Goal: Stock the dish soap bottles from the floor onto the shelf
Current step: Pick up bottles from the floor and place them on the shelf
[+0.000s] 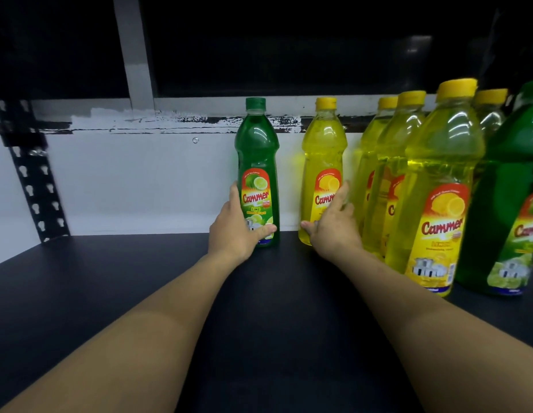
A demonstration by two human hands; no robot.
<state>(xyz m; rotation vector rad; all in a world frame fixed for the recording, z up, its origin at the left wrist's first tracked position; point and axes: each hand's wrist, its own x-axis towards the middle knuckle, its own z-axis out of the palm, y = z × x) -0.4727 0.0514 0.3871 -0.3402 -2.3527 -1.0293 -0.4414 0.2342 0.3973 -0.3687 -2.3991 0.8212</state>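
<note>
- Green bottle stood at the back of the shelf, my left hand wrapped round its base.
- My right hand gripped the yellow bottle beside it.
- Placing step, I judged; next, release both 2.

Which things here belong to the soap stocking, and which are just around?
Job: lime bottle, gripped by left hand; lemon bottle, gripped by right hand; stocked bottles at right; shelf.
Just there: perforated upright; grey post; white back panel.
</note>
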